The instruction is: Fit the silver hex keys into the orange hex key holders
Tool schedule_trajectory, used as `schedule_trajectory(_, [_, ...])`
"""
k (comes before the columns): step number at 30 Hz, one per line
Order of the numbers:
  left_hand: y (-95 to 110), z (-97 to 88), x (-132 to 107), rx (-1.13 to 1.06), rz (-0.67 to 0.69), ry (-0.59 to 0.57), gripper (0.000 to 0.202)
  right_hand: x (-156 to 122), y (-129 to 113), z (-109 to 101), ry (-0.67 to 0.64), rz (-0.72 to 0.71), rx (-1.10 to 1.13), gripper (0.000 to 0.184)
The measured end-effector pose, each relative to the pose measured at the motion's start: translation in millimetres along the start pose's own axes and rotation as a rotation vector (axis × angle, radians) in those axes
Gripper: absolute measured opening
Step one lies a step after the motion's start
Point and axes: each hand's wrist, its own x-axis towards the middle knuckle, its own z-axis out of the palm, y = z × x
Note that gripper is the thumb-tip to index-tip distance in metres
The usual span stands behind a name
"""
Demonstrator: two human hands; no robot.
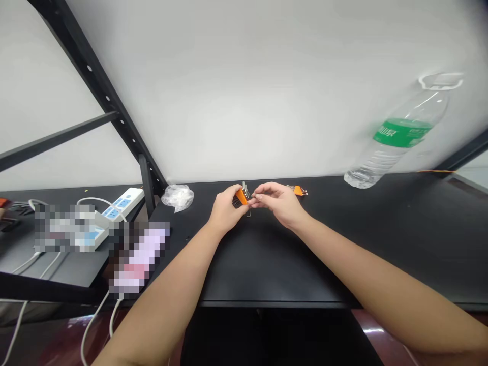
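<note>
The left hand point(226, 209) and right hand point(275, 202) hide most of the orange-handled tool point(241, 196), and its small metal pieces are too tiny to tell apart. A pixelated patch point(64, 227) and another pixelated patch point(137, 256) blur what lies near the power strip point(122, 206) toward the counter's point(381, 229) left end. A dark object point(4, 213) is cut off by the left edge.

A water bottle point(396, 137) and plastic bag point(177, 197) sit on the tabletop point(400, 234).
</note>
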Motion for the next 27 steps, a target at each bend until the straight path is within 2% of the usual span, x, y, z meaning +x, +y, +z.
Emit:
schedule_trajectory(7, [3, -1.9, 1, 0.007, -0.001, -0.007, 0.035, -1, -2, -2, 0.013, -0.012, 0.020, 0.026])
schedule_trajectory(13, [5, -4.1, 0, 0.025, 0.009, -0.007, 0.033, -1, 1, -1, -0.023, 0.031, 0.004, 0.027])
schedule_trajectory(17, [7, -5.8, 0, 0.002, 0.011, -0.037, 0.032, 0, 3, -4, -0.044, 0.017, -0.092, 0.024])
schedule_trajectory(22, [8, -4.1, -2, -0.046, -0.001, -0.060, 0.043, 3, 9, -10, -0.068, 0.045, -0.220, 0.022])
schedule_trajectory(27, [8, -2.3, -2, -0.034, -0.015, -0.096, 0.041, 4, 13, -10, -0.094, 0.034, -0.269, 0.025])
